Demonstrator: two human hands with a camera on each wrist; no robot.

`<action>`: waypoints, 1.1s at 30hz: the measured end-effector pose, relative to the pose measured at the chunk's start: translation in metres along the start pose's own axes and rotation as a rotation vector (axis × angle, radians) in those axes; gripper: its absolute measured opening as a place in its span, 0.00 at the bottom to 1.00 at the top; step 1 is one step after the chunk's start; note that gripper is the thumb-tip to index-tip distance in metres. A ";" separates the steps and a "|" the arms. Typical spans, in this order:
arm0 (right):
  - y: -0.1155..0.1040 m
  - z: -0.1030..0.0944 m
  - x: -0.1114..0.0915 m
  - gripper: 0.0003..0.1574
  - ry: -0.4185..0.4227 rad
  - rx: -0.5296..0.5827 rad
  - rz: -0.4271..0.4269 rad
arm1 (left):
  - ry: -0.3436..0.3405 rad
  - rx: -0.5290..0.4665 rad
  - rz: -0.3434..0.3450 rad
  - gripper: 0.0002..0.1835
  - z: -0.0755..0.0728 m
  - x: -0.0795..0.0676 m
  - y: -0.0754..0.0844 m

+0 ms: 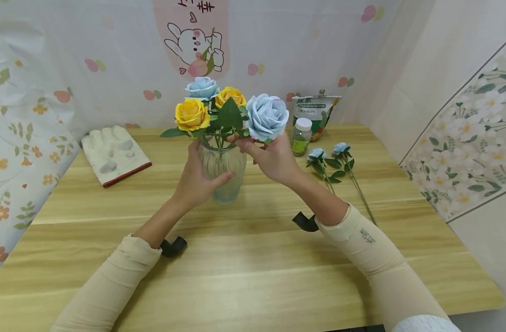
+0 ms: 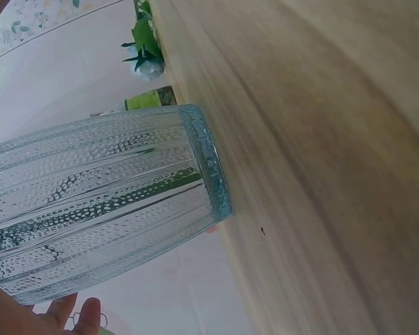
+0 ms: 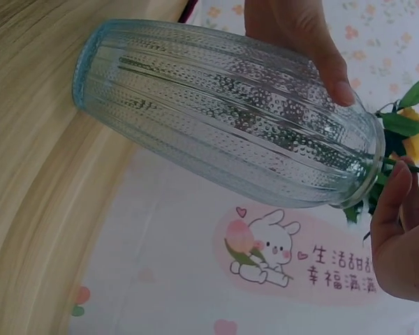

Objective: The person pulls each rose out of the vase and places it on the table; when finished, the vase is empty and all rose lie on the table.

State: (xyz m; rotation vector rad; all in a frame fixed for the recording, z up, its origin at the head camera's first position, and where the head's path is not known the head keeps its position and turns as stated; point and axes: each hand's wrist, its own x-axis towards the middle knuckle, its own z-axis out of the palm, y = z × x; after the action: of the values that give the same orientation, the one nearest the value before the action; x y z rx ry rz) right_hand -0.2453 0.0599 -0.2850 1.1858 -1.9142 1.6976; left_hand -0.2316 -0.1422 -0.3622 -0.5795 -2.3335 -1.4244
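Note:
A ribbed clear glass vase (image 1: 227, 182) stands upright on the wooden table, textured with small dots in both wrist views. My left hand (image 1: 195, 175) grips its side below the rim, thumb across the front. At the vase mouth my right hand (image 1: 278, 159) pinches the green stem of a large light-blue rose (image 1: 267, 116), whose bloom hangs right of the rim. Two yellow roses (image 1: 192, 115) and another blue rose (image 1: 202, 87) rise from the vase. Leaves and fingers partly hide the stems; how deep the held stem goes cannot be told.
Two more blue roses (image 1: 341, 148) lie on the table at the right. Behind them are a small white-capped bottle (image 1: 301, 137) and a printed pouch (image 1: 317, 110). White gloves (image 1: 114, 154) lie at the back left. Patterned sheets (image 1: 124, 55) hang behind the table.

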 end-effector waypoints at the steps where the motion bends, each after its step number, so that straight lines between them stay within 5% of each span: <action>1: 0.000 0.000 0.000 0.22 0.009 -0.023 0.003 | 0.006 0.000 0.018 0.58 0.000 0.000 -0.001; 11: 0.004 0.004 -0.001 0.20 0.047 -0.214 0.110 | 0.016 -0.009 0.046 0.58 0.001 -0.001 -0.004; 19: 0.003 0.001 -0.003 0.20 0.038 -0.129 0.087 | 0.003 -0.049 0.051 0.55 -0.003 -0.001 0.023; 24: 0.002 -0.002 -0.003 0.20 0.067 -0.098 0.027 | 0.019 -0.034 0.090 0.60 0.002 0.003 -0.002; 33: -0.015 -0.012 -0.007 0.12 0.132 0.035 -0.056 | 0.028 -0.049 0.122 0.58 0.003 0.004 -0.003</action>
State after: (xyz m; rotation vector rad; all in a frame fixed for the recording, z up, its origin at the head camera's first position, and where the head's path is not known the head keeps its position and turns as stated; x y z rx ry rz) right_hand -0.2335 0.0747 -0.2767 1.0999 -1.7647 1.7414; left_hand -0.2362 -0.1401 -0.3640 -0.6985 -2.2071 -1.4286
